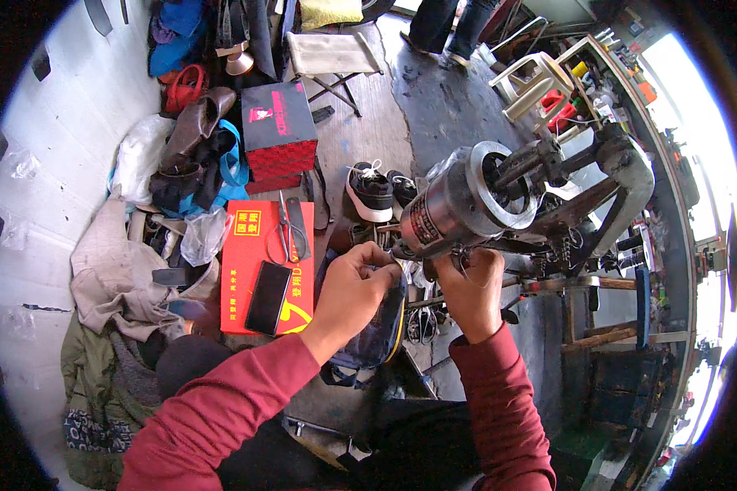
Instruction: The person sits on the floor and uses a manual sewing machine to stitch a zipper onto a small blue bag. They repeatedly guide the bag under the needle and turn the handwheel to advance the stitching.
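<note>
"While both hands are at the machine (516, 217), what is the state of the fingers?"

"Left hand (352, 290): fingers narrow, bunched just beside the machine's near end; whether they grip anything cannot be told. Right hand (473, 296): fingers bent up beneath the barrel (424, 221); their grip is hidden."

"How is this step best performed?"

"Recommended: steady the work with the right fingers and make small, slow adjustments with the left. Keep fingertips clear of pinch points. Do not force any part that resists."

"State the machine's position and appearance."

"Directly above the right fingers, tilted, extending to their upper right. Barrel: grey metal, worn, marked with a lettered band. Ring (474, 182): paler, open. Frame (630, 176): dark and grimy. Left of the left fingers, a phone (268, 299) lies on a red box (241, 266)."
</note>
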### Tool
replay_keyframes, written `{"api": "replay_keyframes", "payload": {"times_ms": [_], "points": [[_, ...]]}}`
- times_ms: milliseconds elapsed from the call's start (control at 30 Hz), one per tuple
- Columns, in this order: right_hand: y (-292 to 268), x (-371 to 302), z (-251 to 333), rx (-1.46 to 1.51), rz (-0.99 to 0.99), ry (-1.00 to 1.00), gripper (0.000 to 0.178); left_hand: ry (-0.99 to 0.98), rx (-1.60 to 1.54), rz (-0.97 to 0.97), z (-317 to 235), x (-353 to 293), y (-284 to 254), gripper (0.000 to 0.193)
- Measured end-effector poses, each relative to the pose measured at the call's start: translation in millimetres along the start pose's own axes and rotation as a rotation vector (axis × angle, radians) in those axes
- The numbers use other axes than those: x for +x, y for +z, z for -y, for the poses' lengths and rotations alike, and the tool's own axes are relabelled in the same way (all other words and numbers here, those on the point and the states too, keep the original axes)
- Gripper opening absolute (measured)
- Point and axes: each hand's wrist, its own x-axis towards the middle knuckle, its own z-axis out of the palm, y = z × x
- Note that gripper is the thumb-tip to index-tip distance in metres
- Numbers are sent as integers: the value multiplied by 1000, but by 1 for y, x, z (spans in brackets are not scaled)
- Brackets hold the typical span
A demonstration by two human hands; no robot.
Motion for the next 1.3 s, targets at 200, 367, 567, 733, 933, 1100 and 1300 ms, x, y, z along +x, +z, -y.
{"api": "replay_keyframes", "payload": {"times_ms": [200, 367, 567, 733, 933, 1100, 1300], "points": [[-10, 1, -9, -267, 130, -198, 13, -20, -448, 117, 3, 6, 4, 3], [-8, 3, -9, -317, 167, -164, 15, 43, -342, 137, 5, 8, -1, 6], [-1, -1, 0, -365, 74, -279, 10, 148, -224, 32, -1, -8, -2, 7], [2, -4, 4, -373, 69, -223, 16, 173, -183, 34, -7, -10, -5, 9], [6, 1, -1, -281, 56, -186, 16, 194, -83, 12, -7, -12, -4, 9], [5, -1, -8, -303, 107, -56, 15, 190, -78, 10, -8, -12, -2, 9], [11, 1, -11, -265, -16, -222, 22, 230, -66, 3, -8, -13, -3, 7]]}}
